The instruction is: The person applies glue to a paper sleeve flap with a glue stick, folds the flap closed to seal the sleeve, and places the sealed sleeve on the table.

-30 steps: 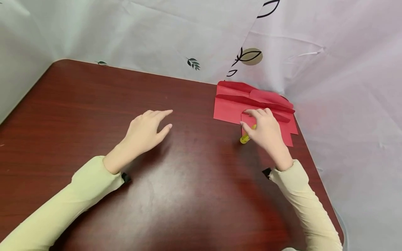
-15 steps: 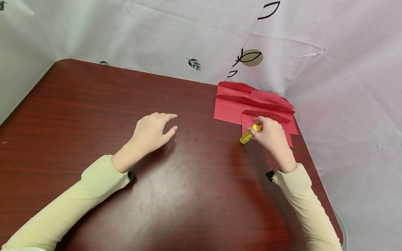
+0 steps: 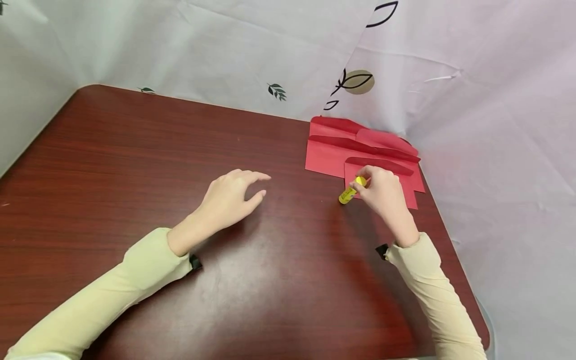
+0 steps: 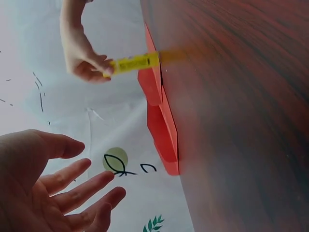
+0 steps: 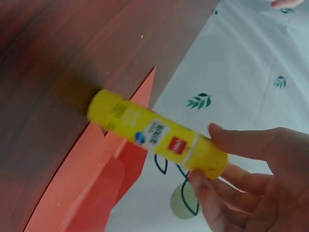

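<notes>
A yellow glue stick [image 3: 346,195] stands nearly upright, and my right hand [image 3: 384,197] pinches its top end between thumb and fingers. In the right wrist view the glue stick [image 5: 149,133] shows a printed label with a red patch. Whether its lower end touches the table cannot be told. Red envelopes [image 3: 330,159] with raised flaps lie just behind and beside that hand. My left hand [image 3: 229,197] hovers over the middle of the table, holding nothing. Its thumb stands apart from the loosely bent fingers [image 4: 79,197] in the left wrist view.
The dark red-brown wooden table [image 3: 148,135] has a glossy surface. White sheeting [image 3: 216,55] with a leaf pattern hangs along its back and sides. The envelopes overlap in the back right corner, close to the right edge.
My right hand has closed its fingers on the glue stick's top and shifted it slightly left. The left hand has moved to the right and a little nearer. The envelopes have stayed put.
</notes>
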Demonstrator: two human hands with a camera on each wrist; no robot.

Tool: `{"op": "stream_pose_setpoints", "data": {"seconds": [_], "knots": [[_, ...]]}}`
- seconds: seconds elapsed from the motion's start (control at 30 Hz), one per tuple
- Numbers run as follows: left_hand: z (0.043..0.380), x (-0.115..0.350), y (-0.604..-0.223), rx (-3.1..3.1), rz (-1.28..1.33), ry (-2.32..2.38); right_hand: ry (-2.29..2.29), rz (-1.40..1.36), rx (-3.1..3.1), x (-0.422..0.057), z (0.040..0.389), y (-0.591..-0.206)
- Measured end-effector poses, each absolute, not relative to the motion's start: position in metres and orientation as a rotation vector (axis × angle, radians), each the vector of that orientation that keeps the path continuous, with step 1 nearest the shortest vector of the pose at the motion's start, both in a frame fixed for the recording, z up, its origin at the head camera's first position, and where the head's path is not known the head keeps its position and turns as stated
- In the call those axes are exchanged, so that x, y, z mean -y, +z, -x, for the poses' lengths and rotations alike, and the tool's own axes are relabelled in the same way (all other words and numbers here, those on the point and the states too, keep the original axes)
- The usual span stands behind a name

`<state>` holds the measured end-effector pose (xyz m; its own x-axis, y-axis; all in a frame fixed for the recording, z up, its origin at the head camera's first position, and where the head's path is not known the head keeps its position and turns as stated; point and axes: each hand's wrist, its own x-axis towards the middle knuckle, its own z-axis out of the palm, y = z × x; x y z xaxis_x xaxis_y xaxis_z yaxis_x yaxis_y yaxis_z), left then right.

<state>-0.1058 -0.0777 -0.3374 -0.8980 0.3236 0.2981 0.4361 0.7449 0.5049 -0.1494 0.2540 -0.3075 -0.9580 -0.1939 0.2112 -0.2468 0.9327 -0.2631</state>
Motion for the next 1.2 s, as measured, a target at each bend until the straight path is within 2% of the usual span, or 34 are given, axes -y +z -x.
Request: {"op": "stream_pose_setpoints", "data": {"seconds": [0.63, 1.2], "knots": [[0.113, 0.055, -0.331, 2.656, 0.617, -0.973, 0.715, -0.699, 2.422, -0.192, 0.130, -0.287], [0.110, 0.040, -0.330, 2.468, 0.730, -1.162, 1.269, -0.784, 2.468, -0.161, 0.115, -0.294]]}}
